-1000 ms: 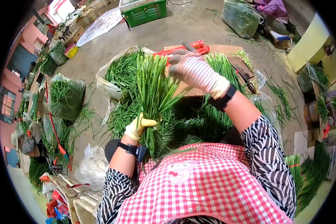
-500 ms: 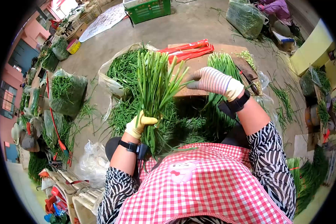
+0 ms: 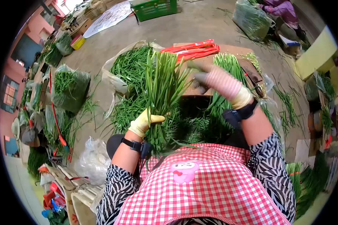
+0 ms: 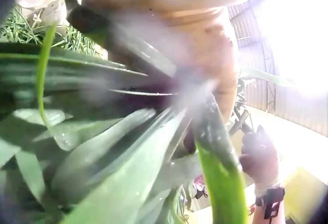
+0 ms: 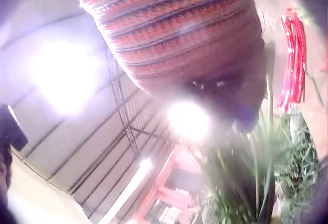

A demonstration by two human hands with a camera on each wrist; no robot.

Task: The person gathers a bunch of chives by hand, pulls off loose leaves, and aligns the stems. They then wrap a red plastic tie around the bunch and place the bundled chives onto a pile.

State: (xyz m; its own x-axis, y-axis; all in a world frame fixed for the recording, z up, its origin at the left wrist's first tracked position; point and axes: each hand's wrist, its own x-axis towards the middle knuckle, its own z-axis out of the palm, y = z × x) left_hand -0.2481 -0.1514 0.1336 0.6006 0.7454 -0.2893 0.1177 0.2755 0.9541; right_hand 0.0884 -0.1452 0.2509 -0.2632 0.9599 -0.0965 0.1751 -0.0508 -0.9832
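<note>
In the head view, my left hand (image 3: 144, 122), in a pale yellow glove, grips a thick bunch of long green chives (image 3: 163, 80) low on its length. The bunch stands upright, with its pale ends at the top and loose leaves below the hand. Wet leaves (image 4: 128, 178) fill much of the left wrist view. My right hand (image 3: 223, 80), in a striped glove with dark fingertips, is just right of the bunch, blurred, its fingers spread apart. In the right wrist view, the striped glove (image 5: 179, 34) hangs over the stalks (image 5: 246, 178).
Red strips (image 3: 195, 48) lie on a brown board (image 3: 236, 50) ahead, with another pile of chives (image 3: 227, 67) and a dark-handled tool (image 3: 257, 88). An open plastic bag (image 3: 118, 82) of loose greens stands on the left. A green crate (image 3: 156, 10) is farther off.
My right hand drew back from the bunch's top to its right side, then shifted slightly up with fingers spreading. My left hand keeps its grip, and the bunch has moved slightly right.
</note>
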